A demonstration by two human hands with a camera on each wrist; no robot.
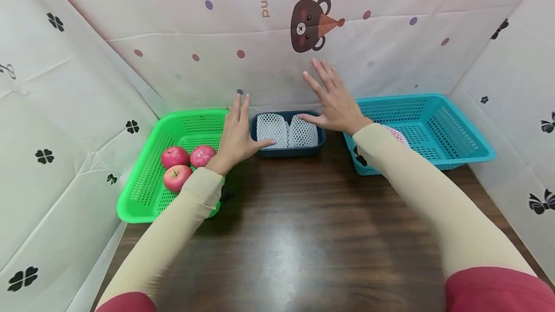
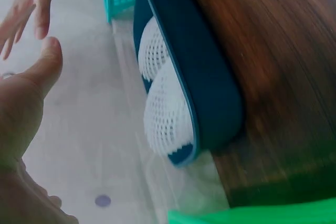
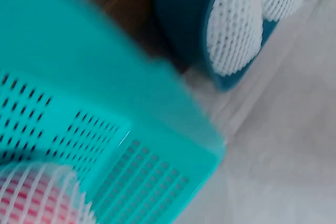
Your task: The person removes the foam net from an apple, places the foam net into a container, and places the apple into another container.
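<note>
My left hand (image 1: 236, 141) is raised with straight fingers and a spread thumb, between the green basket (image 1: 130, 201) and a dark blue bin (image 1: 290, 152). Nothing is in it. Higher up, my right hand (image 1: 336, 102) spreads its fingers over the gap between that bin and the blue basket (image 1: 470, 160), also holding nothing. Two white foam net sleeves (image 1: 272, 129) stand side by side in the bin. Three red apples (image 1: 175, 178) lie in the green basket. A red fruit in white netting (image 3: 39, 198) sits in the blue basket, partly hidden by my right forearm in the head view.
A dark wooden table (image 1: 295, 235) carries the baskets and bin. Behind it hangs a pale cloth (image 1: 173, 71) with dots and a printed bear (image 1: 305, 25). More patterned cloth closes off the left and right sides.
</note>
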